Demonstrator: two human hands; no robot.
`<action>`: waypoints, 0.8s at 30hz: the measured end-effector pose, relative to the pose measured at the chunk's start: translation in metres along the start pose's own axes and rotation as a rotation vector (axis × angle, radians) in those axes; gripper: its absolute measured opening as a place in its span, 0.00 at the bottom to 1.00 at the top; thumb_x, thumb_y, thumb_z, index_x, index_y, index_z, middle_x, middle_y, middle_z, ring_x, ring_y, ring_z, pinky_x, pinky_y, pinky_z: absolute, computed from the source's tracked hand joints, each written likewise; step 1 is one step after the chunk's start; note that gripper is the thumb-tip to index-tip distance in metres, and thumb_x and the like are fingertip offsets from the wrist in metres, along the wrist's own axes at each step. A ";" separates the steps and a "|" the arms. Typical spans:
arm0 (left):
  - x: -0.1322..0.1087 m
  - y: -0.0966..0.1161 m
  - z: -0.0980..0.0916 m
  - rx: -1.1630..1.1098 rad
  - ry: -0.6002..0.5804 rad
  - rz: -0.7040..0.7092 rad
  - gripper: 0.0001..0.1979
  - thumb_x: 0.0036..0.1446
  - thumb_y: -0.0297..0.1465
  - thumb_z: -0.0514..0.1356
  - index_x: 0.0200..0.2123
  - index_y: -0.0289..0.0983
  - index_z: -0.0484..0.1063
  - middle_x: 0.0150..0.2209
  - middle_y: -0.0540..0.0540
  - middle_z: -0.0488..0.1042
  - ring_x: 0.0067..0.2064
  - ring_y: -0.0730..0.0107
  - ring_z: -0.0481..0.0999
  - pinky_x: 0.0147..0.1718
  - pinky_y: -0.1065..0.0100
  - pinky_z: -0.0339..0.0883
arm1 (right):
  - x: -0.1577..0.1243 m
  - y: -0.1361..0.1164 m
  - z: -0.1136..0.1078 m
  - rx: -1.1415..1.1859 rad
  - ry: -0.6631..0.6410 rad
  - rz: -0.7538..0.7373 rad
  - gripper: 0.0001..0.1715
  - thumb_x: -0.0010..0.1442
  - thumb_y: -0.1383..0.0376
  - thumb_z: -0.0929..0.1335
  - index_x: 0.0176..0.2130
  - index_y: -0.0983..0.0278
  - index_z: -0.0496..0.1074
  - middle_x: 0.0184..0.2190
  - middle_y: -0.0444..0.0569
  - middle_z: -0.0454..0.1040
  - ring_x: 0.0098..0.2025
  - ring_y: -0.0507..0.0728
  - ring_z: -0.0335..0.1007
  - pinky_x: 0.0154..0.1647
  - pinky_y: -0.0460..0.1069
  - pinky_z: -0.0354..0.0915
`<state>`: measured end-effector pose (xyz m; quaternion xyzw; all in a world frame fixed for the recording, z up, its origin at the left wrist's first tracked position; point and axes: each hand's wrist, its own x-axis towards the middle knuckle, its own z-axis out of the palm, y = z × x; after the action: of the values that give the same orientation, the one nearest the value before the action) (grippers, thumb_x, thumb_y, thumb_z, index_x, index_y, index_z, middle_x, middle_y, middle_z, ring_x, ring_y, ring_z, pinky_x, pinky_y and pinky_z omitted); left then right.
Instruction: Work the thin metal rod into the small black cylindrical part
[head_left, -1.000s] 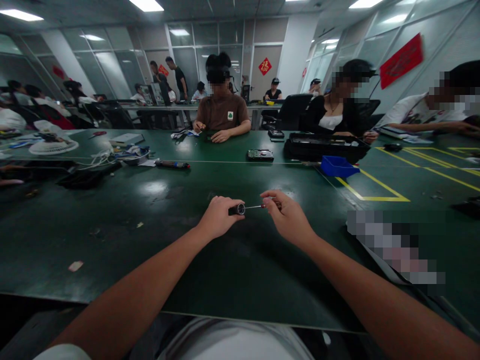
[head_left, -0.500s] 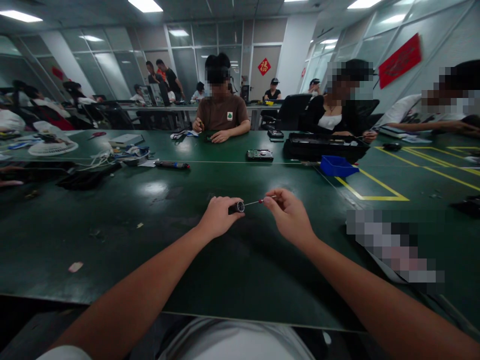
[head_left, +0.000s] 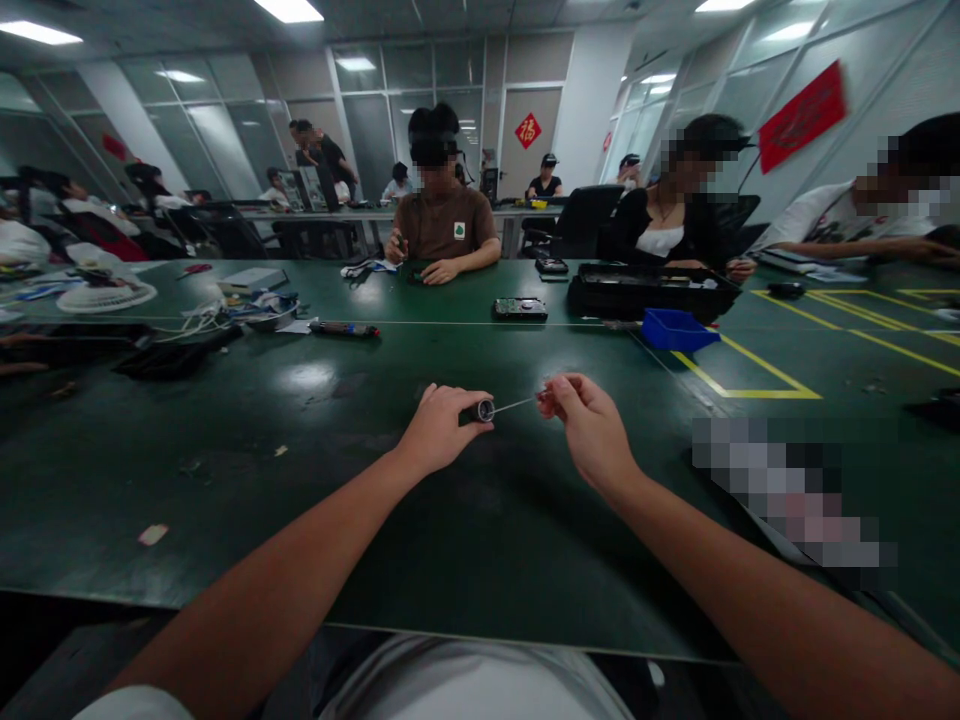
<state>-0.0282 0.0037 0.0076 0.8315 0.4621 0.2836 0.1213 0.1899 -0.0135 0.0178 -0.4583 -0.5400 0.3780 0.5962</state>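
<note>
My left hand (head_left: pixel 441 428) is closed round a short dark cylinder (head_left: pixel 484 411), whose round, silvery-rimmed end faces right and toward me. In my right hand (head_left: pixel 590 420) is a thin screwdriver (head_left: pixel 514 404), pinched at its reddish handle, which the fingers mostly hide. Its slim metal shaft points left, and the tip meets the cylinder's rim or open end; how deep it reaches I cannot tell. Both hands are held over the middle of the green table (head_left: pixel 450 540).
Ahead lie a circuit-board device (head_left: pixel 519 309), a blue bin (head_left: pixel 679 329) and a long black housing (head_left: pixel 652 290). An electric screwdriver (head_left: pixel 345 329) and a white fan part (head_left: pixel 105 292) are at the left. A co-worker (head_left: pixel 448 215) sits opposite. A blurred-out flat item (head_left: pixel 787 500) lies right.
My right hand has moved slightly right, and its fingers have shifted on the screwdriver's handle. More of the shaft shows. The cylinder in my left hand has moved a touch to the right.
</note>
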 end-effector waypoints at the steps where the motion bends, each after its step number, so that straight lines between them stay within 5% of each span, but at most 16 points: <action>1: 0.000 0.000 0.000 -0.005 0.002 0.001 0.18 0.59 0.37 0.66 0.53 0.46 0.75 0.52 0.46 0.79 0.55 0.55 0.73 0.62 0.43 0.53 | 0.000 0.000 0.000 -0.007 0.000 -0.016 0.13 0.64 0.53 0.66 0.36 0.60 0.70 0.29 0.46 0.73 0.31 0.55 0.70 0.37 0.53 0.66; 6: 0.000 0.004 -0.002 -0.022 -0.003 -0.020 0.18 0.59 0.36 0.67 0.53 0.46 0.75 0.52 0.46 0.79 0.55 0.55 0.73 0.63 0.42 0.51 | -0.003 -0.006 -0.001 -0.104 -0.024 -0.086 0.13 0.66 0.54 0.66 0.37 0.61 0.71 0.29 0.46 0.74 0.32 0.56 0.71 0.38 0.53 0.67; 16: -0.001 0.008 -0.003 -0.032 -0.014 0.002 0.17 0.59 0.36 0.67 0.51 0.43 0.76 0.49 0.47 0.80 0.50 0.57 0.75 0.52 0.54 0.63 | -0.008 -0.019 0.000 -0.277 0.006 -0.124 0.15 0.64 0.53 0.67 0.36 0.62 0.74 0.27 0.47 0.77 0.30 0.56 0.73 0.34 0.52 0.67; 24: -0.002 0.003 0.000 -0.035 0.002 0.000 0.17 0.59 0.37 0.67 0.51 0.44 0.76 0.49 0.47 0.80 0.50 0.57 0.75 0.52 0.55 0.63 | -0.002 -0.005 -0.002 -0.177 -0.014 -0.072 0.18 0.63 0.51 0.68 0.35 0.63 0.76 0.27 0.47 0.78 0.30 0.56 0.75 0.35 0.52 0.67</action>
<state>-0.0269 -0.0002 0.0083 0.8290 0.4571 0.2926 0.1351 0.1914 -0.0168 0.0224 -0.4867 -0.5916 0.3101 0.5629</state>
